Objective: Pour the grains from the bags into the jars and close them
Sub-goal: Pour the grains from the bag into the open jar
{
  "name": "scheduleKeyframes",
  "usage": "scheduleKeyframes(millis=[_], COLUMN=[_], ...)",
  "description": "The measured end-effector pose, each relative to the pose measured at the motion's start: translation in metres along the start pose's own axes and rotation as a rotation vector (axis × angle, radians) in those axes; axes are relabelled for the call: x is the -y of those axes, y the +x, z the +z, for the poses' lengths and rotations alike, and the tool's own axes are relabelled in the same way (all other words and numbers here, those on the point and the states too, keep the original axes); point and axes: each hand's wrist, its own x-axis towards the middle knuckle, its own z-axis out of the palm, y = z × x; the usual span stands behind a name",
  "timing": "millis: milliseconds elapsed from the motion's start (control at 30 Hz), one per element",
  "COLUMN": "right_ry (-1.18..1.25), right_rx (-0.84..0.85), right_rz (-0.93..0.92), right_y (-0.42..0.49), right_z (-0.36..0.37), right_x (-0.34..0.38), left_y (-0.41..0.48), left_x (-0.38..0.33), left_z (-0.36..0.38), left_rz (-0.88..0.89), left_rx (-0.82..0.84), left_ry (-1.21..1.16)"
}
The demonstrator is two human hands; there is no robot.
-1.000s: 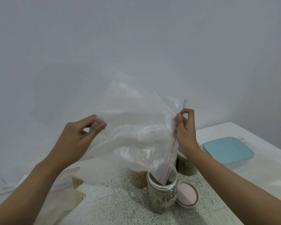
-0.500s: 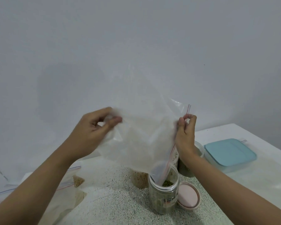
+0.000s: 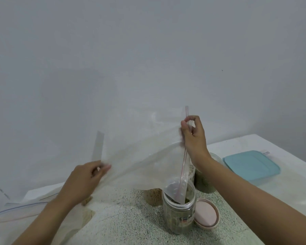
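Above the speckled table (image 3: 131, 227), you hold a clear plastic bag (image 3: 140, 163) stretched between both hands, slanting down from upper right to lower left. Your right hand (image 3: 193, 137) is raised high, wrist bent, with thumb and fingertips pinching the red zip strip (image 3: 184, 161) near its top end; the other fingers curl loosely behind it. From that pinch the strip hangs down, and the bag's open corner dips into the mouth of the open jar (image 3: 177, 220), which stands upright near the table's front and has green grains inside. Your left hand (image 3: 85, 181) sits lower and further left, forearm reaching in from the bottom edge, fingers curled and gripping the bag's far edge between thumb and fingertips; the fingertips are blurred. The bag looks almost empty.

A pink lid (image 3: 206, 215) lies flat on the table, touching the open jar's right side. Behind that jar stands a jar of brown grain (image 3: 153, 196), partly hidden by the bag, and a second green-filled jar (image 3: 204, 184) sits behind your right forearm. A container with a blue lid (image 3: 251, 165) rests further right. Another zip bag (image 3: 25, 209) lies flat under your left forearm.
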Motion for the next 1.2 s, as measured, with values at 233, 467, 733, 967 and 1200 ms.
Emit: scheduleKeyframes(millis=[233,467,733,967,1200], right_ry=[-0.172,-0.338,-0.246,-0.113,-0.008], right_rx=[0.181,0.353,0.21,0.062,-0.122], right_rz=[-0.158,-0.353,-0.317,-0.182,-0.006], right_y=[0.017,0.019,0.017,0.01,0.005], right_z=[0.022,0.031,0.017,-0.002,-0.022], right_x=[0.027,0.033,0.019,0.001,-0.017], left_y=[-0.01,-0.004,-0.004,-0.018,-0.002], left_x=[0.006,-0.002,-0.007,0.008,-0.024], left_z=[0.017,0.007,0.01,0.037,0.004], left_rz=[-0.154,-0.134,-0.297,-0.327,-0.285], left_rx=[0.131,0.137,0.293,0.34,0.066], left_ry=[0.155,0.204,0.063,-0.074,-0.711])
